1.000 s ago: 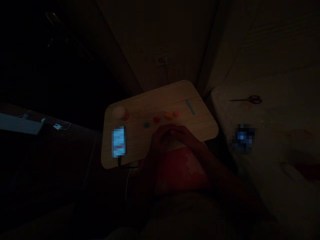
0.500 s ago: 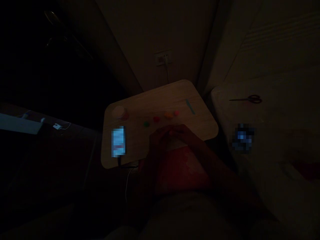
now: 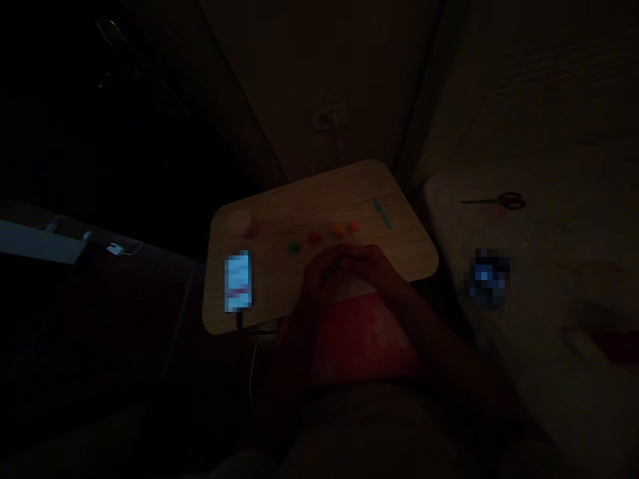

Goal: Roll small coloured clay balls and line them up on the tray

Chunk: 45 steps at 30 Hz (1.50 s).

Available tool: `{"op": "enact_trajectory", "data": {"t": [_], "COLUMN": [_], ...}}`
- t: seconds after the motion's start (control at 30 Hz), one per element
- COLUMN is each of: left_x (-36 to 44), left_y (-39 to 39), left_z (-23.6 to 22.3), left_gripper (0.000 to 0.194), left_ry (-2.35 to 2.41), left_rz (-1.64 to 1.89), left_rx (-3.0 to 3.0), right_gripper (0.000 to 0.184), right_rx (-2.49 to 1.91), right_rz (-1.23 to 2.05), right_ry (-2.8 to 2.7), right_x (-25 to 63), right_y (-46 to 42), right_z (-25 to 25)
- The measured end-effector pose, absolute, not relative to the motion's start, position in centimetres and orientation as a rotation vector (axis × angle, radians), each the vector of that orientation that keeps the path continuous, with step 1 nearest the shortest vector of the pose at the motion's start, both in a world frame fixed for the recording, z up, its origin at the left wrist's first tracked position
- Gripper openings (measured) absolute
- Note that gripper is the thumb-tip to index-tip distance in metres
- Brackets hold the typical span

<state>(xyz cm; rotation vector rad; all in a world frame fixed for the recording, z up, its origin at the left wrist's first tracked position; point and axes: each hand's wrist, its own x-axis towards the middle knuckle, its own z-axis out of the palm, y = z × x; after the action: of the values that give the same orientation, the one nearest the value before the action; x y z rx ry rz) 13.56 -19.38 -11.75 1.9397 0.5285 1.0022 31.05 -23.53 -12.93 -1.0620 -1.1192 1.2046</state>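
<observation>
Since the room is really dark, only the small wooden table (image 3: 319, 199) and a few bits around it show up properly. Both hands meet over the near edge of the table, fingertips touching each other: the left hand (image 3: 319, 276) comes in from the near left, the right hand (image 3: 372, 266) from the near right. They look curled in toward one another like they're pinching something tiny between them, but honestly I can't tell if anything is in there or how tight either hand is, it's just too dim. Just beyond the fingers sits a row of little coloured blobs on the table: a green blob (image 3: 293, 247) on the left, then a red blob (image 3: 314, 237), an orange blob (image 3: 338, 229) and a pink blob (image 3: 354, 226) going right and slightly farther away. A thin teal stick (image 3: 382, 213) lies farther right, apart from the row. Far left on the table there's a small round tub (image 3: 241, 222), and nearer than that a lit phone (image 3: 237, 281) with a cable running off the near edge. Off to the right, scissors (image 3: 499, 199) lie on a pale surface, well apart from everything else.
</observation>
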Motion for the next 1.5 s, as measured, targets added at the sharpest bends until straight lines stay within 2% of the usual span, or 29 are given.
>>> {"op": "enact_trajectory", "data": {"t": [0.3, 0.6, 0.8, 0.9, 0.97, 1.07, 1.13, 1.3, 1.4, 1.5], "left_x": [13.8, 13.7, 13.6, 13.4, 13.5, 14.2, 15.2, 17.1, 17.4, 18.2], "left_y": [-19.3, -19.3, -19.6, -19.7, -20.1, -21.3, -22.3, -22.9, -21.7, -20.8], "left_z": [-11.6, -11.5, -11.7, -11.7, -11.6, -11.1, -10.6, -8.6, -7.6, -7.2], "left_gripper": [0.041, 0.024, 0.026, 0.026, 0.025, 0.04, 0.047, 0.078, 0.084, 0.082], "left_ry": [0.537, 0.649, 0.787, 0.815, 0.806, 0.725, 0.657, 0.489, 0.492, 0.582], "left_rz": [0.991, 1.066, 1.073, 1.118, 1.166, 1.148, 1.105, 1.1, 1.116, 1.157], "left_rx": [1.923, 1.956, 1.797, 1.662, 1.567, 1.444, 1.403, 1.392, 1.434, 1.458], "right_gripper": [0.031, 0.041, 0.04, 0.038, 0.037, 0.044, 0.052, 0.066, 0.081, 0.092], "right_rx": [-1.078, -1.028, -1.023, -1.08, -1.149, -1.21, -1.188, -1.194, -1.166, -1.192], "right_rz": [1.128, 1.152, 1.168, 1.062, 0.831, 0.426, 0.332, 0.324, 0.345, 0.38], "right_ry": [-1.104, -1.258, -1.373, -1.361, -1.251, -1.082, -1.074, -1.205, -1.351, -1.497], "right_x": [30.7, 31.1, 30.9, 30.3, 30.0, 29.8, 29.5, 27.1, 25.7, 25.1], "right_y": [-23.8, -23.8, -23.9, -24.3, -24.3, -23.4, -22.2, -20.0, -20.4, -21.3], "right_z": [-13.1, -13.4, -13.8, -13.2, -12.4, -10.9, -10.1, -9.3, -9.2, -8.7]}}
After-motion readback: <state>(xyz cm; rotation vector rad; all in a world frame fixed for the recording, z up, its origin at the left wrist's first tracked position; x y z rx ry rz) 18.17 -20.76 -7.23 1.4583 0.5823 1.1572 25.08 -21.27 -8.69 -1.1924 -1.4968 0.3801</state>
